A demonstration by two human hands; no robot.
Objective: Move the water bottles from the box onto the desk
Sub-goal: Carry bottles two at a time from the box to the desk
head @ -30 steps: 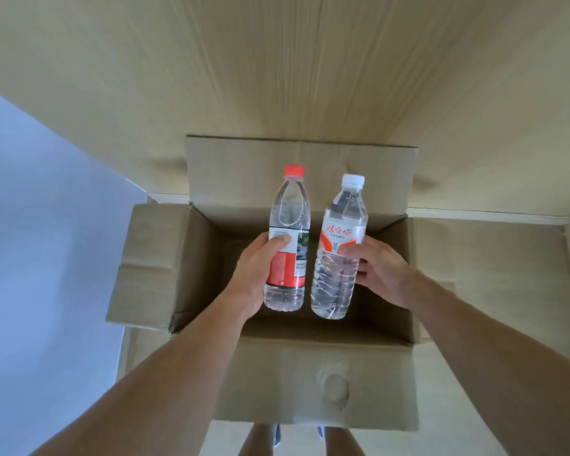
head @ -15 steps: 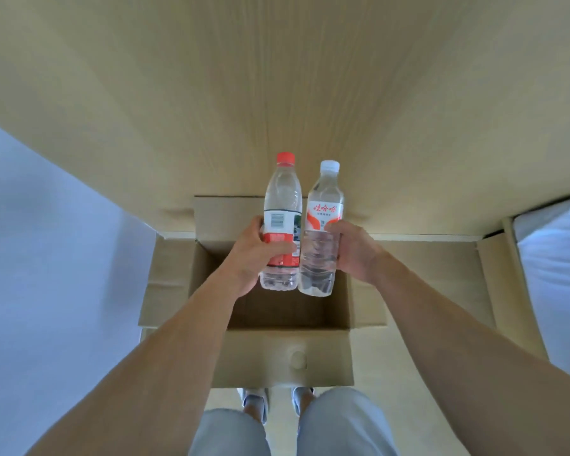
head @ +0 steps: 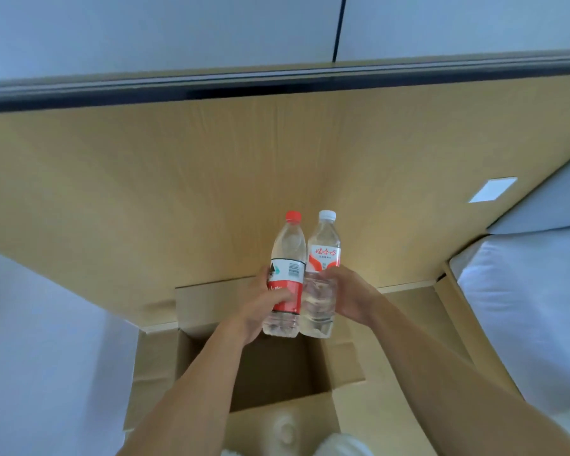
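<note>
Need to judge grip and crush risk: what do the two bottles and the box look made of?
Red-capped bottle and white-capped bottle: thin clear plastic by the look, glossy, ribbed near the base, with printed wrap labels. Box: brown corrugated cardboard, matte, with creased flaps folded open.

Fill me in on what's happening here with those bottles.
A person holds two water bottles upright, side by side, above an open cardboard box. The left hand grips the red-capped bottle and the right hand grips the white-capped bottle. Both are clear of the box and in front of the wooden desk, but neither is set down on it yet.
</note>
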